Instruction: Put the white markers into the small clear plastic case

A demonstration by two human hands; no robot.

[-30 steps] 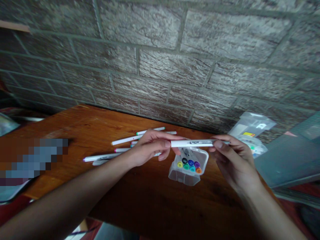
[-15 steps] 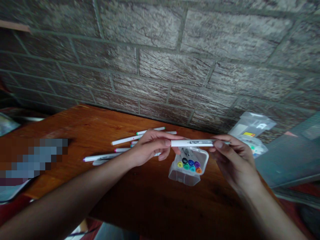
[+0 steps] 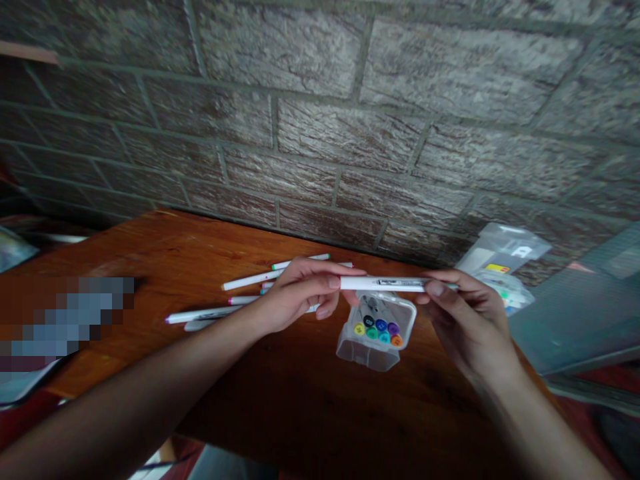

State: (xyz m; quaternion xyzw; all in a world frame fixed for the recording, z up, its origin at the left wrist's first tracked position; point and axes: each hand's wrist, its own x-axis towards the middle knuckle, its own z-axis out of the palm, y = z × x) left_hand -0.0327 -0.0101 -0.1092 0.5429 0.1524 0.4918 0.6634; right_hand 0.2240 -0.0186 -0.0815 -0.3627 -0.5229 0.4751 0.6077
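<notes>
A white marker (image 3: 385,284) with dark print on its barrel is held level between my two hands. My left hand (image 3: 300,293) pinches its left end with thumb and fingers. At the other end, my right hand (image 3: 465,307) grips it, hiding most of that tip. Just below the marker, a clear plastic case (image 3: 367,357) stands with its lid part open. Several markers (image 3: 382,326) show their coloured, numbered ends inside it. Behind and left of my left hand, several loose white markers (image 3: 247,280) lie on the table, partly covered by that hand.
The brown wooden table (image 3: 165,250) runs up to a stone block wall (image 3: 320,133). Clear plastic packaging (image 3: 507,250) stands at the table's right rear. A pixelated, blurred-out object (image 3: 75,320) lies at the left edge.
The marker has turned slightly about its length, so its print sits a little differently. Both hands keep their hold in nearly the same place.
</notes>
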